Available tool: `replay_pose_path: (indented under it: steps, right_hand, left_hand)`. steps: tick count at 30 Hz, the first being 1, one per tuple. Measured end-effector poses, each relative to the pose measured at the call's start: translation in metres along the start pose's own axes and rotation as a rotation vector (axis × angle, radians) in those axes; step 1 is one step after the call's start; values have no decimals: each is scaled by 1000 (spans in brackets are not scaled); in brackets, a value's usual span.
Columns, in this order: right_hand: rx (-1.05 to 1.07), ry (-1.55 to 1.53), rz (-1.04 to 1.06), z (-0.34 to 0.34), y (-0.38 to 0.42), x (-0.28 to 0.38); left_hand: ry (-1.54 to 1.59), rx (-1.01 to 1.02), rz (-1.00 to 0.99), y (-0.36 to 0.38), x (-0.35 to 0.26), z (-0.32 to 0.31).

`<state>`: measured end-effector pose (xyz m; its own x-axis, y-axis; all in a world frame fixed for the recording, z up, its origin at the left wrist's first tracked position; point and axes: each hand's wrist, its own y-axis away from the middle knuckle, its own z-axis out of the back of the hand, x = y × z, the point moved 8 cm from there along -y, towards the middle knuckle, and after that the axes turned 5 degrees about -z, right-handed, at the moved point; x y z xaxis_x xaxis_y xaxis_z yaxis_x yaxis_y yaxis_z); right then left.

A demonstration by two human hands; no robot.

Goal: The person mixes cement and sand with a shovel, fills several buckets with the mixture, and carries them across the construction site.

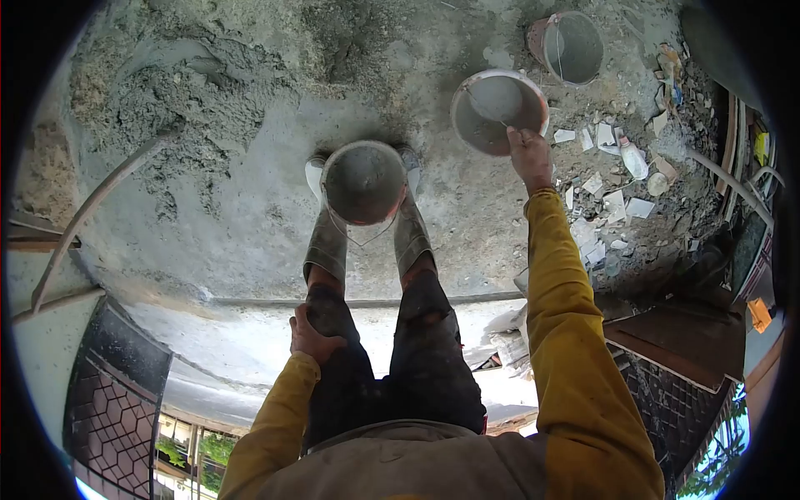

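Observation:
My right hand (531, 158) is closed round the thin wire handle of a mortar-stained bucket (538, 93), at the rim nearest me. The inside of this bucket is grey. My left hand (312, 335) rests on my left thigh near the knee, thumb spread from the fingers and holding nothing. A second bucket (364, 218) stands between my boots, grey inside, its wire handle hanging over the side toward me. Farther off to the right, a third bucket (550, 42) lies tilted, with its wire handle across the opening.
A heap of wet grey mortar (200, 100) spreads at the upper left, with a long curved wooden handle (100, 200) reaching into it. Broken white tile pieces (615, 204) and a plastic bottle (633, 158) litter the ground at right. A low step edge (467, 298) runs behind my boots.

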<state>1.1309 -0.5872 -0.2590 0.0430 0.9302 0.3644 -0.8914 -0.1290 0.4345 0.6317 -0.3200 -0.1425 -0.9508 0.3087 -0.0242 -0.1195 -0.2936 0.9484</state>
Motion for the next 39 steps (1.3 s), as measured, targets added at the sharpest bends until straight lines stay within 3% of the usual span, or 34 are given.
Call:
replay_pose_path:
  steps: [2,3,6,9,11,12,13,15,20,26,28,31,33,35,37,38,39]
  right_hand:
    - [21,92,70,-2,-13,-13]
    - [-52,102,209,2,-9,-9]
    - [-155,-93,139,5,33,14]
    - [169,-375,-48,-90,99,3]
    - [652,-865,-515,-203,176,-18]
    - [864,-766,-868,-200,221,12]
    - [1029,-951,-1100,-259,265,-3]
    - [977,-1097,-1409,-319,315,5]
    - [731,-1234,-1501,-339,309,43]
    - [439,-1819,-1147,-262,224,104]
    - [374,-1710,-1166,-225,196,115]
    - [393,-1659,-1015,-199,161,120]
    - [422,-1574,-681,-192,136,123]
    - [243,-1242,-613,-175,118,110]
    - [-23,-713,-222,-174,81,88]
    - [-85,-620,-113,-159,70,96]
    - [-26,-533,-158,-155,60,94]
  left_hand:
    - [4,-13,-21,-1,-2,2]
    - [4,-8,-21,0,-4,3]
    - [9,-3,-26,1,-2,4]
    - [25,-2,-38,-3,0,4]
    - [25,-3,-34,-3,3,2]
    - [33,-2,-39,-2,4,2]
    - [38,-4,-42,-3,6,3]
    - [32,-15,-68,-3,12,2]
    - [25,-29,-150,-5,21,-1]
    - [22,-8,-91,-8,18,12]
    - [6,-13,-107,-7,13,19]
    - [-2,-6,-126,-14,11,28]
    - [15,-8,-133,-14,14,35]
    - [27,18,-172,-18,10,41]
    - [30,24,-169,-21,11,48]
    - [25,36,-166,-23,13,51]
    - [32,30,-158,-24,14,55]
